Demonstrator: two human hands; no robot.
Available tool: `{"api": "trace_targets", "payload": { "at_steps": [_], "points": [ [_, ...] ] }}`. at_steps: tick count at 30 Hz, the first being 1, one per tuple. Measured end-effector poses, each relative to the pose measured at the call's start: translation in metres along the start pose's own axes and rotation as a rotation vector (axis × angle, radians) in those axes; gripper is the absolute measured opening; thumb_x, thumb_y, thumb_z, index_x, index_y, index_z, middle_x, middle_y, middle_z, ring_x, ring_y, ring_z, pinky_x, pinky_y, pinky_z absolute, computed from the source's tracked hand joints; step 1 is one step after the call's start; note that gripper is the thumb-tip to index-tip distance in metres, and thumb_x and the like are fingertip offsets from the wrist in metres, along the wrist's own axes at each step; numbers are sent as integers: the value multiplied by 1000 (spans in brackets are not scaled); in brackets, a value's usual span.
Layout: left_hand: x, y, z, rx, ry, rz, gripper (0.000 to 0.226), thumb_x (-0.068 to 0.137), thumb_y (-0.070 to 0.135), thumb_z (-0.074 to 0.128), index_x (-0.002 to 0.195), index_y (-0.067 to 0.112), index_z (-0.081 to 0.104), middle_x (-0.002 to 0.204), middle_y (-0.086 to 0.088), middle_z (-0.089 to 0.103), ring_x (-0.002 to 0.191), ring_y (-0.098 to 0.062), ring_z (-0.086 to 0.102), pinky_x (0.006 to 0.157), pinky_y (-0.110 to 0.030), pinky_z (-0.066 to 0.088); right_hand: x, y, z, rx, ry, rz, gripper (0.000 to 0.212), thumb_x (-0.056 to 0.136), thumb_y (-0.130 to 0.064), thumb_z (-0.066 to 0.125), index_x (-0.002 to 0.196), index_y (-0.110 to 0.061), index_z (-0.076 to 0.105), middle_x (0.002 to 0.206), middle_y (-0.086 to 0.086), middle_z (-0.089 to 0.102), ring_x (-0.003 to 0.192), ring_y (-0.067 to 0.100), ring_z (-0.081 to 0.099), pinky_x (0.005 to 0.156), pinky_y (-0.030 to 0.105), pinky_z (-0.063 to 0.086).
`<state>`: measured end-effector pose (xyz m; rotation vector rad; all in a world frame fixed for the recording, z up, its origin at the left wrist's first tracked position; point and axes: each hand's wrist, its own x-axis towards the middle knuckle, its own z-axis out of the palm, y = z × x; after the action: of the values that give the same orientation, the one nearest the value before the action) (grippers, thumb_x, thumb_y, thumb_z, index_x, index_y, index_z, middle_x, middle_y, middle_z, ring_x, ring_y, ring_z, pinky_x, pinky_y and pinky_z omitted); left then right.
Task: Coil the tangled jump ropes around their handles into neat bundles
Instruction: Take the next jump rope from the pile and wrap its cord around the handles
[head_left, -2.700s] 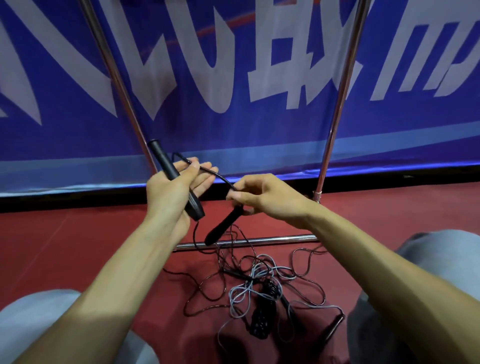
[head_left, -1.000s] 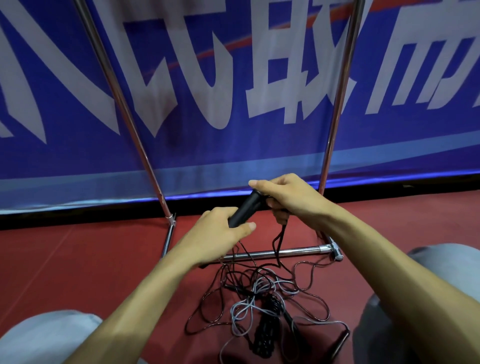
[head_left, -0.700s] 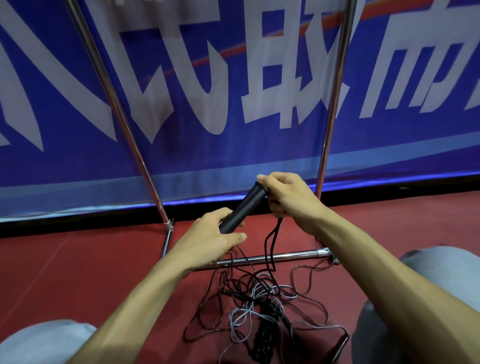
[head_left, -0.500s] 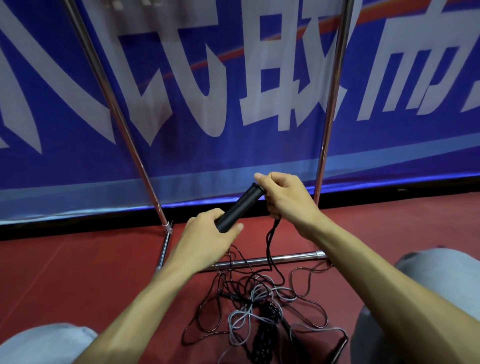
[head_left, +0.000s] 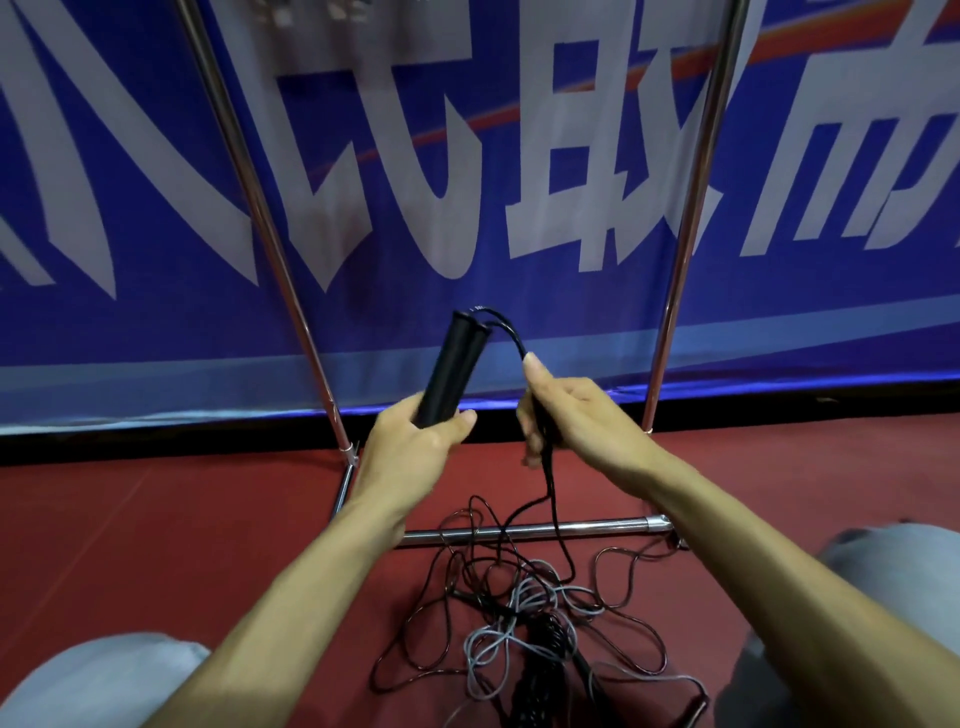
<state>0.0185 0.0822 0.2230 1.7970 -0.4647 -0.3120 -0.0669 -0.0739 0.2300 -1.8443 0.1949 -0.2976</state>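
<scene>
My left hand (head_left: 415, 441) grips two black jump-rope handles (head_left: 454, 366) side by side, pointing up and slightly right. Their black cords (head_left: 506, 328) arc from the handle tops over to my right hand (head_left: 566, 418), which holds them in curled fingers. From that hand the cords drop to a tangled pile of black and grey ropes (head_left: 524, 618) on the red floor between my knees. More black handles (head_left: 540, 649) lie in that pile.
A chrome stand frame has a floor bar (head_left: 545, 530) just behind the pile and two uprights (head_left: 680, 249) rising left and right. A blue banner (head_left: 415, 182) with white lettering hangs right behind. My knees in grey trousers (head_left: 883, 582) flank the pile.
The handles have tipped up from a slanted to a near-upright position in my left hand. My right hand has left the handle tops and slid down along the cords, to the right.
</scene>
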Motion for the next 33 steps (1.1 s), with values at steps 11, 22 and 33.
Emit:
{"api": "trace_targets", "payload": {
  "at_steps": [11, 22, 33],
  "points": [
    [2, 9, -4, -530, 90, -196, 12, 92, 15, 62, 86, 10, 53, 96, -9, 67, 35, -10, 31, 36, -18, 27, -2, 17, 16, -681, -412, 10, 34, 100, -40, 41, 79, -14, 50, 74, 4, 65, 67, 13, 61, 66, 21, 43],
    [9, 0, -4, -386, 16, -172, 25, 90, 17, 66, 97, 11, 43, 75, -3, 45, 42, -8, 32, 35, -19, 25, -2, 18, -1, -785, -450, 244, 55, 90, -61, 44, 66, -16, 65, 68, 1, 71, 55, -2, 60, 75, 17, 48],
    [2, -2, -9, 754, -133, -70, 59, 67, 70, 69, 104, 28, 50, 74, 6, 58, 67, -13, 57, 59, -30, 40, -8, 4, -25, -799, -403, 225, 32, 84, -46, 66, 73, -16, 68, 66, -7, 69, 57, -3, 57, 56, 10, 39]
  ]
}}
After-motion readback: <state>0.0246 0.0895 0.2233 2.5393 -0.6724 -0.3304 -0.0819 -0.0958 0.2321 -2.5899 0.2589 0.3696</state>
